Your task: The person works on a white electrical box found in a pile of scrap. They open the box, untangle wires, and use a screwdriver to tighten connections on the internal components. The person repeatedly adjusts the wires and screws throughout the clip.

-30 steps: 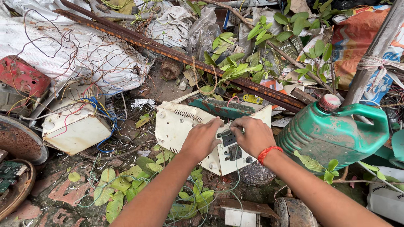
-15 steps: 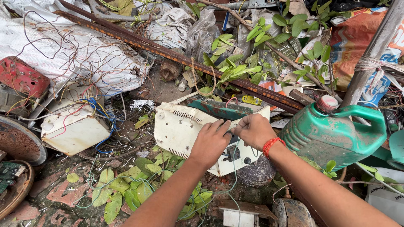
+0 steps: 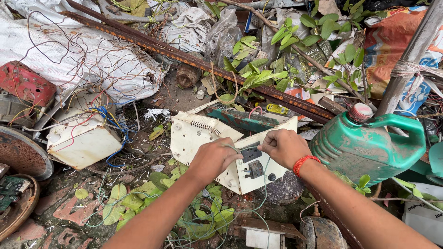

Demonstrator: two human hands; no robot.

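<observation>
Over a scrap heap, head view: both hands work on one cream casing amid junk and weeds.
Casing: the cream electrical box (image 3: 217, 143) lies tilted on the ground at centre, its front panel (image 3: 258, 166) with a dark socket and switch turned upward.
Left hand: the left hand (image 3: 214, 159) is curled shut, fingers closed on the lower left part of the front panel where it meets the box body.
Right hand: the right hand (image 3: 284, 146), a red wrist thread (image 3: 305, 163) behind it, is clenched on the panel's top edge.
Right of hands: a green plastic jug (image 3: 369, 147) with a red cap stands just beside the right forearm.
Left: a second white box with loose wires (image 3: 83, 140) lies well apart.
Behind: a rusty iron bar (image 3: 184, 57) runs diagonally past leafy shoots (image 3: 258, 76).
</observation>
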